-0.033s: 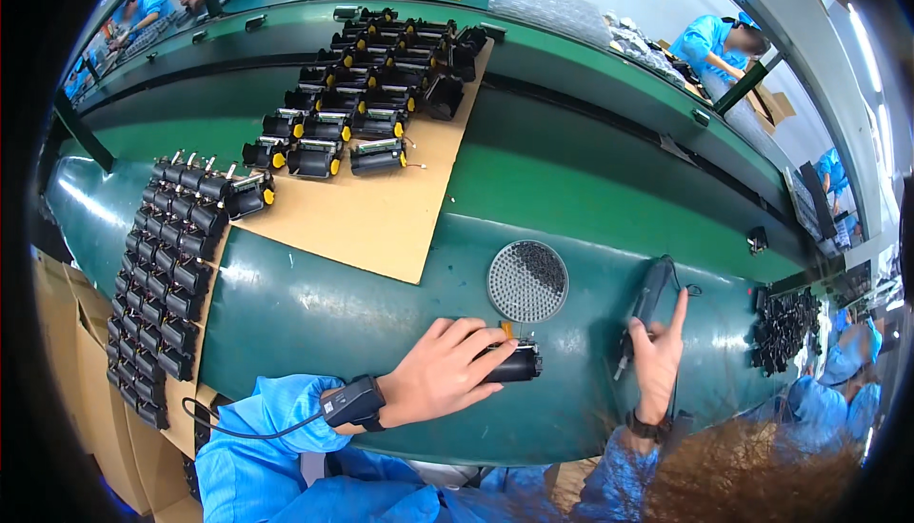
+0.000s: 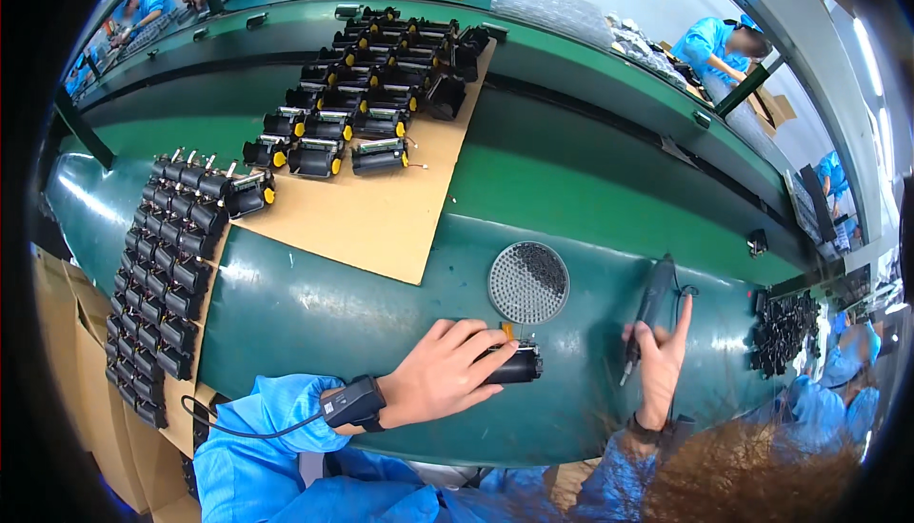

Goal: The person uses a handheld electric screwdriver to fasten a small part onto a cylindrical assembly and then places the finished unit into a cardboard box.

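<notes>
My left hand (image 2: 443,371) lies over a black plastic housing (image 2: 519,366) with a small amber tab at its upper edge, and its fingers hold the housing down on the green table. Part of the housing is hidden under the fingers. To the right, my right hand (image 2: 659,371) is closed around a dark electric screwdriver (image 2: 654,295), index finger stretched out beside it. The driver's bit end points down toward the tabletop, apart from the housing. Just beyond the housing stands a round grey dish (image 2: 503,302) with dimples, partly covered by small dark screws (image 2: 541,266).
Rows of black units with yellow gears (image 2: 324,128) stand on a cardboard sheet (image 2: 371,237) at the far left. More black housings (image 2: 162,285) line the left side. A pile of black parts (image 2: 785,333) lies at the right. Several co-workers in blue sit around.
The screwdriver in my right hand has shifted very slightly to the right. My left hand and the housing stay in place.
</notes>
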{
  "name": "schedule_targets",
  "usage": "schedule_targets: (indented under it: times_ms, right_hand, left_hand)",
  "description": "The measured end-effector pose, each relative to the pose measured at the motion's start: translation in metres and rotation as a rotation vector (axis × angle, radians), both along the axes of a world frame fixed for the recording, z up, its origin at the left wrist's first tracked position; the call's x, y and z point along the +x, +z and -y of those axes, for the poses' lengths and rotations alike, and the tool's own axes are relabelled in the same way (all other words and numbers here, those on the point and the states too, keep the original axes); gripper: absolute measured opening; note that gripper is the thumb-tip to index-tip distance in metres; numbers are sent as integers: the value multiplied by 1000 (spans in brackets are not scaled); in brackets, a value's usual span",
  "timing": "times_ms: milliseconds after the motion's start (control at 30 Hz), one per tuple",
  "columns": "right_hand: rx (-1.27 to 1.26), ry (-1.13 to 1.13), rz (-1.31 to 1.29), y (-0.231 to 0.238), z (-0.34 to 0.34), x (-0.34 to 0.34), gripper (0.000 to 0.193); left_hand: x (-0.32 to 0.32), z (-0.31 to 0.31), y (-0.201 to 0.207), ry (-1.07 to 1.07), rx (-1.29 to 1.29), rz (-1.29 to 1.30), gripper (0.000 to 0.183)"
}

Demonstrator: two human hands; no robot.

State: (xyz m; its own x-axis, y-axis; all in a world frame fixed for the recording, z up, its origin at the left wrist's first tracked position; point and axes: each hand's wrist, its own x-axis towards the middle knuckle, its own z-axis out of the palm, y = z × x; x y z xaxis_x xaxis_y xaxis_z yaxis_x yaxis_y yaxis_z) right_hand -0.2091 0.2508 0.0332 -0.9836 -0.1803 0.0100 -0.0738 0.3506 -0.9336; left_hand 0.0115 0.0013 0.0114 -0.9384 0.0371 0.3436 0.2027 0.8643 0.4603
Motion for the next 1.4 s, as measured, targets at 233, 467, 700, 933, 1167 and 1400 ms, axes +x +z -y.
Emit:
schedule_targets:
  times_ms: [233, 467, 700, 933, 1167, 1400]
  right_hand:
    - [-1270, 305, 284, 6, 2, -12, 68]
    - [-1320, 372, 80, 25, 49, -9, 54]
    - [-1008, 549, -180, 49, 90, -11, 65]
    - [-929, 658, -126, 34, 148, 7, 68]
    - [-865, 552, -145, 7, 162, 7, 93]
    - [-956, 575, 0, -8, 167, 13, 93]
  left_hand:
    - [-3, 4, -6, -37, 32, -10, 60]
    - [-4, 7, -8, -73, 38, -12, 61]
    - [-2, 10, -12, -70, 46, -30, 59]
    - [0, 11, -10, -56, 69, -33, 58]
    - [-3, 9, -6, -63, 67, -1, 59]
    - [0, 11, -11, -61, 77, 0, 59]
